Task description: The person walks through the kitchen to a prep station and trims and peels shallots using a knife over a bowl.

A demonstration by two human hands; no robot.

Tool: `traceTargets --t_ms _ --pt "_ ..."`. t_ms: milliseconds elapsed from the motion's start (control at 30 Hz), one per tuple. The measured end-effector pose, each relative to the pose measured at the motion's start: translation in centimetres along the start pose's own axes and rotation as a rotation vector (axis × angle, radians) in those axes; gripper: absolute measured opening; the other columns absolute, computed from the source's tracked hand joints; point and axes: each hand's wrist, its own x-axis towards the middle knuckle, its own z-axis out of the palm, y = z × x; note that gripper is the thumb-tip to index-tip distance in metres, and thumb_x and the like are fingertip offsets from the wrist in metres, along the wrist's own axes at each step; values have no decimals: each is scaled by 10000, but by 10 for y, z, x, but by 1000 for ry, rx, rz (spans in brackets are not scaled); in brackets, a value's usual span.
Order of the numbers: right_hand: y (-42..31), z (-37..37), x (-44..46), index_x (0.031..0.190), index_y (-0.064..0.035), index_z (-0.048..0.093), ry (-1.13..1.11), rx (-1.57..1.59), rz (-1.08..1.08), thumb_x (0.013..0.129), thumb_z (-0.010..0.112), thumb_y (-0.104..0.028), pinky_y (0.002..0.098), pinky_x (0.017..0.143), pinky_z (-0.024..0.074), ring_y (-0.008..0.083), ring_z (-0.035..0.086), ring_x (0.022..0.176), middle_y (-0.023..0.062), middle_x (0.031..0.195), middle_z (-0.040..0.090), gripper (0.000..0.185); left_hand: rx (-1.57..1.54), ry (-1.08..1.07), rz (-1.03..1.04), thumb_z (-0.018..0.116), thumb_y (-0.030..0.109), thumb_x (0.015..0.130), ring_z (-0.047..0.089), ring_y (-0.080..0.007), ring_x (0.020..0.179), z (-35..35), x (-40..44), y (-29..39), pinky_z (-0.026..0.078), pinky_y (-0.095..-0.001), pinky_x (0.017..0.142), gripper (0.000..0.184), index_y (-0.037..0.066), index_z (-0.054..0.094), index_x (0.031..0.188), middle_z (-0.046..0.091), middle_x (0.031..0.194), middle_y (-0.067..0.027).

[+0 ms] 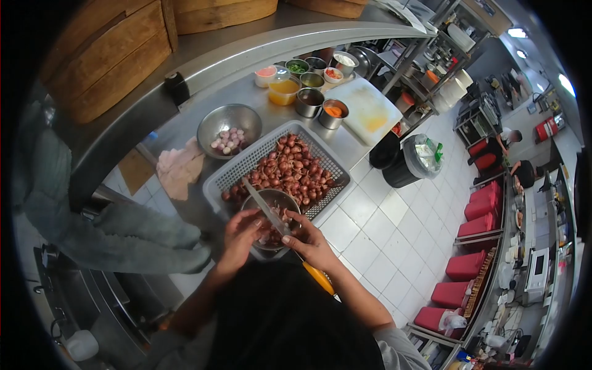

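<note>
My right hand [310,242] grips a knife [266,208] near the base of its blade; the yellow handle sticks out below the hand. The blade points up and left, over a metal bowl [294,201] with shallot skins in it. My left hand [239,239] is on the other side of the blade, fingers curled in, and what they hold is hidden. The bowl sits at the near side of a grey plastic basket [213,190] of unpeeled red shallots [290,165]. Beyond the basket's left corner is a steel bowl [205,128] with peeled shallots [228,140].
Metal tins and a tub of orange liquid [283,90] stand at the back of the steel counter. A white cutting board [362,110] lies at the right, a pink cloth [179,168] at the left. A lined bin [402,171] stands on the tiled floor. People work far right.
</note>
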Motion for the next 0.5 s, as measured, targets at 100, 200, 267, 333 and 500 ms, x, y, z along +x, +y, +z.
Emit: traceTargets --t_ms 100,200,267,333,500 --pt "0 4 -1 1460 -95 424 -69 -7 -15 946 702 -127 258 838 456 106 575 935 30 990 628 586 -36 8 4 639 3 945 671 -232 1053 1 -2 -1 562 -359 903 286 -26 571 1221 659 1182 -137" --pt "3 7 2 1458 -94 419 -102 -11 -23 936 710 -106 261 848 463 108 573 978 36 1053 625 598 -56 8 -6 645 0 938 665 -219 1058 12 -6 4 547 -347 928 292 -19 579 1221 659 1171 -129" --pt "-3 8 2 1453 -93 422 -106 -4 -23 930 714 -92 256 846 465 100 567 996 36 1085 620 599 -54 2 8 646 5 939 660 -214 1065 13 -7 4 539 -339 942 298 -19 578 1228 659 1161 -125" --pt "-5 9 1 1444 -87 428 -106 36 -29 929 712 -82 253 844 465 99 569 990 34 1075 621 588 -54 -12 10 642 7 940 657 -212 1072 19 -8 8 538 -339 939 296 -20 577 1227 659 1155 -120" --pt "-7 12 0 1395 -67 457 -91 66 -67 918 718 -56 251 824 470 93 574 961 34 1079 633 544 -49 -23 15 640 -1 935 659 -199 1049 19 -10 7 538 -327 913 285 -19 584 1213 662 1157 -115"
